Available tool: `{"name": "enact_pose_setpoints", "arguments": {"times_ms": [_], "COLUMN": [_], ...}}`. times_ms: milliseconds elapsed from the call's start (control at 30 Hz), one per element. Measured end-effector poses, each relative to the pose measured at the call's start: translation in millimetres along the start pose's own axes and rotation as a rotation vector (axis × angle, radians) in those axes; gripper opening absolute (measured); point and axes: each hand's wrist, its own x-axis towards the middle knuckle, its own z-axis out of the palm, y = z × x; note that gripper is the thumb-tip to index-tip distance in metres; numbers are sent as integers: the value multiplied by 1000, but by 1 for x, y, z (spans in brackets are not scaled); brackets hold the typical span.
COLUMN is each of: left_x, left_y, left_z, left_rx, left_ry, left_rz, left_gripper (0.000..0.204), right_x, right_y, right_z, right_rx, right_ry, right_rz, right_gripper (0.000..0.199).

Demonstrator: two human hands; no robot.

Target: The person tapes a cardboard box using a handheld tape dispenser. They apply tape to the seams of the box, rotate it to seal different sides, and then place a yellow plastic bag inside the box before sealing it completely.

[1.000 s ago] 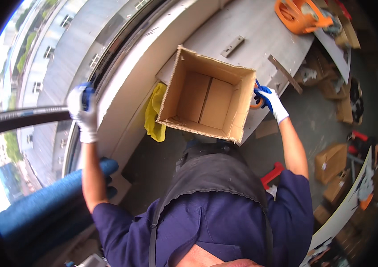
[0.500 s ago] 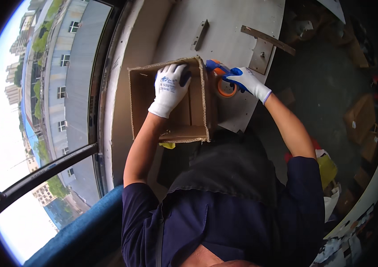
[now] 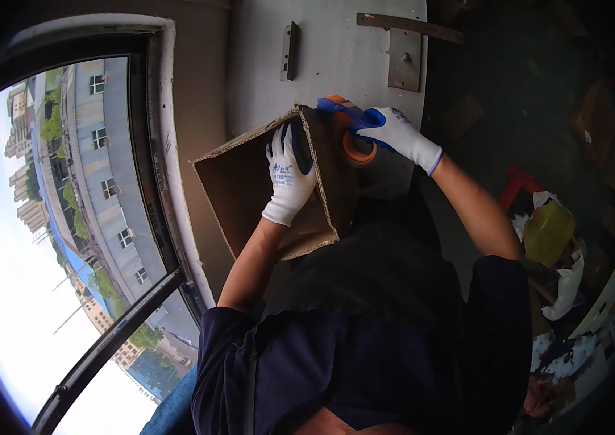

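An open cardboard box [image 3: 333, 174] sits tilted at the near end of a pale worktop, its open side facing up toward me. My left hand [image 3: 289, 181], in a white glove with a dark blue palm, reaches inside. Its fingers are stretched out along the box's right inner wall, and nothing shows in them. Outside that same wall, my right hand [image 3: 398, 134], gloved alike, is closed around a blue tape dispenser [image 3: 340, 110] with orange parts. The dispenser lies close against the box's outer side; whether its tape touches the cardboard is hidden.
On the worktop [image 3: 260, 94] lie a short metal angle piece [image 3: 289, 51] and a long metal strip [image 3: 409, 27] beside a metal plate [image 3: 404, 61]. A window [image 3: 162, 239] is at the left. A yellow bag [image 3: 548, 232] and scraps lie low at the right.
The view has turned. The box now sits more tilted, its left corner lower. My left hand's fingers have straightened along the inner wall, while my right hand keeps the dispenser beside the box.
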Motion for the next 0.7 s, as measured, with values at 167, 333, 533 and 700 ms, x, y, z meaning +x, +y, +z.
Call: {"name": "enact_pose_setpoints", "arguments": {"times_ms": [167, 333, 533, 700], "left_x": [-12, 54, 107, 93], "left_y": [4, 47, 23, 10], "left_z": [-15, -74, -68, -70], "left_rx": [-316, 426, 504, 565], "left_ry": [-28, 150, -145, -199], "left_rz": [-94, 399, 511, 562], "left_gripper": [74, 66, 57, 54], "right_x": [-4, -5, -12, -34], "right_y": [21, -7, -19, -7], "right_z": [9, 1, -2, 16], "right_rx": [68, 13, 101, 194], "right_ry": [62, 23, -33, 20], "right_rz": [-57, -26, -25, -61], "right_gripper": [46, 37, 37, 37]}}
